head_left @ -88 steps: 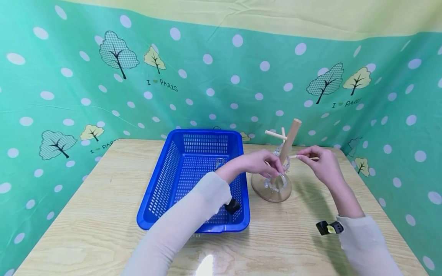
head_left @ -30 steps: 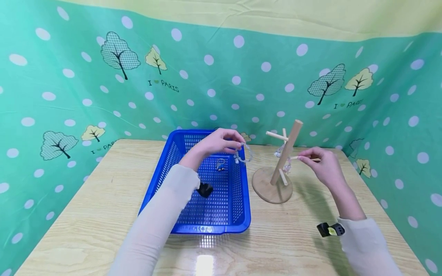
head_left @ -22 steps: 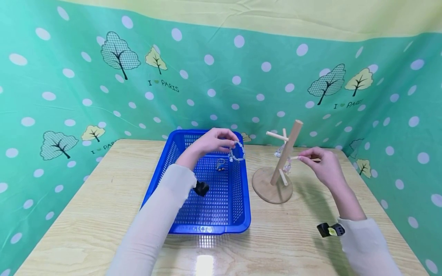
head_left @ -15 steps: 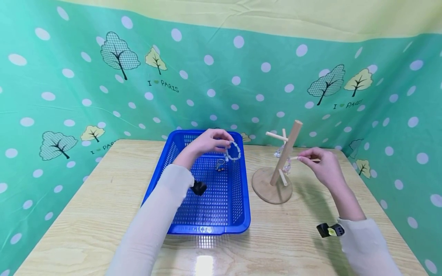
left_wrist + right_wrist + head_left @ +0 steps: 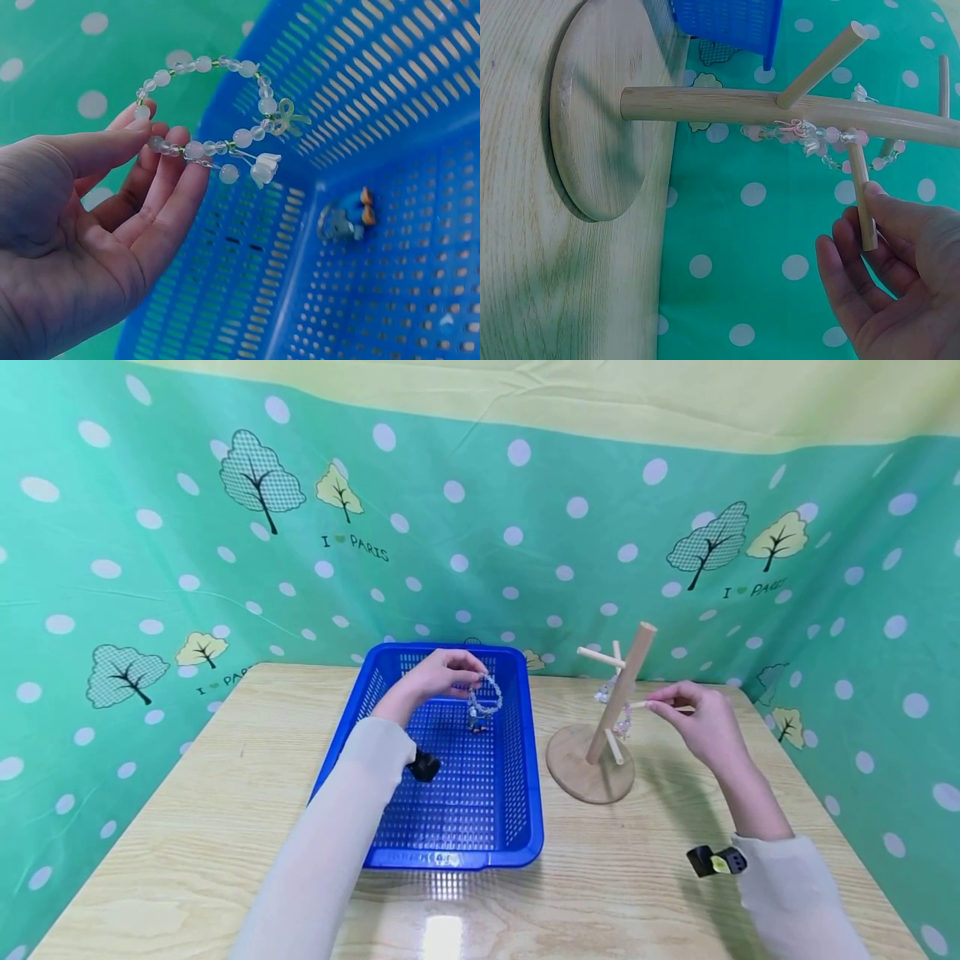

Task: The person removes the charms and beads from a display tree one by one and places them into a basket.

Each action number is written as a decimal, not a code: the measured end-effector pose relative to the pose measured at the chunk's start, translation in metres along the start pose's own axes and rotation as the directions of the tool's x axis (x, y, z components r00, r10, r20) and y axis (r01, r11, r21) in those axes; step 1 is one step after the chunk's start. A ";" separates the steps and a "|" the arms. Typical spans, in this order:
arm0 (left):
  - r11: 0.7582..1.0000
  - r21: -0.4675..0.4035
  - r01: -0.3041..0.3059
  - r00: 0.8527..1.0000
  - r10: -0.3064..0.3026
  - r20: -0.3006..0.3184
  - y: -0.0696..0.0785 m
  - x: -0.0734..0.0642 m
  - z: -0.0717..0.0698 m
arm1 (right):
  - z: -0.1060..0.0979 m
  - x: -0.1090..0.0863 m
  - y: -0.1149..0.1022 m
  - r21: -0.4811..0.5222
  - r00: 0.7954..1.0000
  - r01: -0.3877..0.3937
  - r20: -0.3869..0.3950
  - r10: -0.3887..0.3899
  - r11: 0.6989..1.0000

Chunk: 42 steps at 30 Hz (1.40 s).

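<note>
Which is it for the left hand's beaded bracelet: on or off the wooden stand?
Off: the left hand pinches the beaded bracelet over the blue basket, apart from the wooden stand.

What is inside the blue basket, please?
Inside the blue basket lies a small blue-grey charm with orange parts. In the head view, the beaded bracelet in the left hand partly covers it; the left sleeve hides the near left corner, so anything there cannot be seen.

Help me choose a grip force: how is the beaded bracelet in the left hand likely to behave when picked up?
The beaded bracelet is probably flexible but springy, since its strung beads form a rounded loop while pinched by the left hand. Being smooth and round, they may feel slippery. The white flower charm dangles, so it could swing or snag.
</note>
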<state>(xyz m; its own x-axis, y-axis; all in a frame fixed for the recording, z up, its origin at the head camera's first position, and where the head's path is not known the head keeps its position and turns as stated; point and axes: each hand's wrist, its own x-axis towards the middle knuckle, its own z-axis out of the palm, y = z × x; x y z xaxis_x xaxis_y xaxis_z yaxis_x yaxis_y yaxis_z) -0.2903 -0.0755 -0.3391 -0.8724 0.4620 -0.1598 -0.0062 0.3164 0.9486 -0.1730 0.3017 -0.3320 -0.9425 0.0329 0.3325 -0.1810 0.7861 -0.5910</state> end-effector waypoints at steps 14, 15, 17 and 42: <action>0.992 -0.006 0.127 0.992 -0.127 -0.010 -0.025 0.002 -0.008 | 0.000 0.000 0.000 0.002 1.000 -0.003 -0.001 0.003 1.000; 0.990 -0.007 0.139 0.990 -0.139 -0.010 -0.026 0.002 -0.009 | 0.000 0.000 0.000 0.002 1.000 -0.004 -0.002 0.004 1.000; 0.987 -0.007 0.161 0.987 -0.161 -0.014 -0.029 0.003 -0.010 | 0.000 0.000 0.001 0.000 1.000 -0.003 -0.003 0.003 1.000; 0.948 0.019 0.319 0.941 -0.314 -0.126 -0.055 0.004 -0.016 | 0.000 0.000 0.000 -0.001 1.000 -0.002 -0.005 0.002 1.000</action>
<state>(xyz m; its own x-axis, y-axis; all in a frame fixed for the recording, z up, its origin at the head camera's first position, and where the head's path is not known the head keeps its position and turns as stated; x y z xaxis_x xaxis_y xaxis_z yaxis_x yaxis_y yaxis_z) -0.3013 -0.1040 -0.3878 -0.8804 0.2312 -0.4140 -0.2747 0.4629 0.8427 -0.1728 0.3018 -0.3316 -0.9414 0.0377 0.3352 -0.1791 0.7864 -0.5912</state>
